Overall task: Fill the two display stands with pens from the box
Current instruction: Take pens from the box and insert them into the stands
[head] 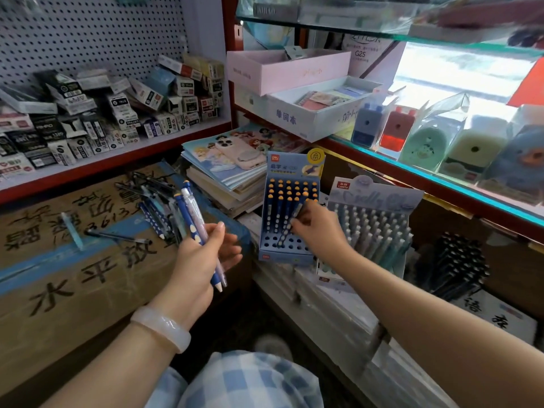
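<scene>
Pen (295, 219) between right-hand fingers (306, 220)

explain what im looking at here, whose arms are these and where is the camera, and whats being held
There is no machine here. The arms belong to a person, and the single picture comes from a camera worn on that person's head, looking forward and down, so you see what they see.

The left hand grips two pens, one dark blue and one pale. The right hand pinches another pen and holds it over the blue display stand, whose upper rows hold pens and whose lowest holes are empty. Beside it stands a pale display stand full of pens.

On the left a cardboard box carries a loose pile of pens. Behind is a stack of notebooks with a pink phone on top.
</scene>
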Action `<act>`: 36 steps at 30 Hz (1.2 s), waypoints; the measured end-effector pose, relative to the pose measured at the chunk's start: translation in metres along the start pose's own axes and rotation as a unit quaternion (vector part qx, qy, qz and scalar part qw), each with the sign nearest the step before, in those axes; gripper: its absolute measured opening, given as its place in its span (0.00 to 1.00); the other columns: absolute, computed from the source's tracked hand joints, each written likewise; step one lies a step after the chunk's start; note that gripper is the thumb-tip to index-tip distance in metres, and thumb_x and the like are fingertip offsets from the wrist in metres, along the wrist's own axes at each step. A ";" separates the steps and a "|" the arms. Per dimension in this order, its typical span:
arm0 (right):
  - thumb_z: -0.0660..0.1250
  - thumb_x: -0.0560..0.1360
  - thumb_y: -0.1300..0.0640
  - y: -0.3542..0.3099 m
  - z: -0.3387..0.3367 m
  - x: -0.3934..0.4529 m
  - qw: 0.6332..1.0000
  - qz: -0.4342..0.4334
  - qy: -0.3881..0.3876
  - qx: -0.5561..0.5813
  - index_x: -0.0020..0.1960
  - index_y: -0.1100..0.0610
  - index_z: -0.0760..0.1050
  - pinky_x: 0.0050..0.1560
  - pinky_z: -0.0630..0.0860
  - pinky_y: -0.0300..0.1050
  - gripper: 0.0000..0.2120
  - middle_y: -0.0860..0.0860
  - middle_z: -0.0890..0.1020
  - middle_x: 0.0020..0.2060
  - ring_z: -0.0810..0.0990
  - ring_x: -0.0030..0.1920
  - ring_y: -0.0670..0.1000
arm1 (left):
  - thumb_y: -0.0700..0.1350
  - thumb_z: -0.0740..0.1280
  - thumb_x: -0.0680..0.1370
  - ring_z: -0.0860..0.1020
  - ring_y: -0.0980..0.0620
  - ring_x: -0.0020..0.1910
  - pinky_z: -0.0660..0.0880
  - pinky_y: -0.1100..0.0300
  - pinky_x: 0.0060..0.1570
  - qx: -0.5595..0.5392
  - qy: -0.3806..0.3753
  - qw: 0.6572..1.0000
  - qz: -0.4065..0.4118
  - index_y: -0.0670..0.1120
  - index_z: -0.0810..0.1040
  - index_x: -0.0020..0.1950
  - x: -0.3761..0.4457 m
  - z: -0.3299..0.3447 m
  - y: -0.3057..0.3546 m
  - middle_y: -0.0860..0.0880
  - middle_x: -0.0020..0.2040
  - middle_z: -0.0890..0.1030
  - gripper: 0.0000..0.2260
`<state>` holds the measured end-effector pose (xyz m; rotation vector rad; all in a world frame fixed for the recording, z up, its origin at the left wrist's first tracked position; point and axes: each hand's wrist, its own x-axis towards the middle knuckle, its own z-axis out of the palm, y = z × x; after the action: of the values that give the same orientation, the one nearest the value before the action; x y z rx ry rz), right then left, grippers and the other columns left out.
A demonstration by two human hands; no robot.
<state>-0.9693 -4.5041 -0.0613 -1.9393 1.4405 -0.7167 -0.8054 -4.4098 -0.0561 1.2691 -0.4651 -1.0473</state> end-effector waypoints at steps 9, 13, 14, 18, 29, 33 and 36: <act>0.61 0.79 0.59 0.000 0.036 0.031 0.998 -0.032 0.013 -0.054 0.48 0.58 0.67 0.43 0.76 0.50 0.04 0.54 0.79 0.43 0.78 0.44 0.55 | 0.57 0.62 0.70 0.61 0.59 0.16 0.58 0.69 0.16 0.004 -0.063 0.998 -0.022 0.43 0.67 0.41 0.003 0.003 -0.007 0.52 0.22 0.65 0.17; 0.59 0.80 0.58 0.005 0.047 0.030 0.987 -0.057 -0.012 -0.147 0.52 0.60 0.68 0.40 0.73 0.48 0.05 0.57 0.79 0.44 0.78 0.44 0.57 | 0.57 0.56 0.78 0.61 0.59 0.16 0.59 0.70 0.16 -0.035 -0.041 0.997 -0.055 0.43 0.67 0.43 0.009 0.001 -0.007 0.50 0.26 0.65 0.16; 0.59 0.80 0.58 0.006 0.050 0.030 0.986 -0.057 -0.018 -0.157 0.54 0.61 0.68 0.40 0.73 0.49 0.06 0.58 0.79 0.45 0.78 0.44 0.58 | 0.54 0.55 0.80 0.62 0.58 0.16 0.59 0.70 0.16 -0.040 -0.041 0.996 -0.063 0.44 0.67 0.44 0.010 0.000 -0.008 0.49 0.28 0.66 0.14; 0.59 0.80 0.59 0.005 0.060 0.034 0.981 -0.050 -0.037 -0.184 0.56 0.61 0.69 0.43 0.76 0.51 0.08 0.59 0.79 0.47 0.79 0.46 0.59 | 0.42 0.52 0.82 0.64 0.57 0.19 0.60 0.67 0.18 -0.028 -0.046 0.996 -0.075 0.46 0.68 0.49 0.010 0.001 -0.012 0.47 0.33 0.67 0.07; 0.60 0.80 0.56 0.004 0.053 0.014 0.992 -0.030 -0.005 -0.126 0.53 0.58 0.77 0.45 0.78 0.47 0.09 0.54 0.82 0.43 0.80 0.43 0.53 | 0.38 0.58 0.80 0.74 0.54 0.35 0.73 0.61 0.37 0.098 -0.081 0.992 0.000 0.48 0.73 0.50 0.005 -0.006 -0.010 0.48 0.38 0.78 0.07; 0.61 0.79 0.53 -0.026 0.041 -0.002 0.984 -0.032 -0.110 0.138 0.52 0.57 0.78 0.45 0.80 0.38 0.10 0.50 0.82 0.41 0.81 0.42 0.45 | 0.38 0.59 0.80 0.75 0.54 0.35 0.73 0.63 0.36 0.119 -0.088 0.989 0.013 0.48 0.74 0.51 0.004 -0.007 -0.013 0.48 0.38 0.79 0.07; 0.64 0.78 0.54 -0.043 0.031 -0.007 0.973 -0.021 -0.127 0.193 0.51 0.59 0.78 0.44 0.80 0.39 0.09 0.51 0.83 0.42 0.82 0.43 0.46 | 0.37 0.58 0.80 0.76 0.55 0.34 0.75 0.66 0.32 0.125 -0.110 0.986 0.019 0.44 0.73 0.52 0.002 -0.004 -0.016 0.48 0.38 0.79 0.06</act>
<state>-0.9210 -4.4833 -0.0503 -1.6893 1.0206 -0.6808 -0.8072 -4.4079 -0.0725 1.3645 -0.8070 -1.1273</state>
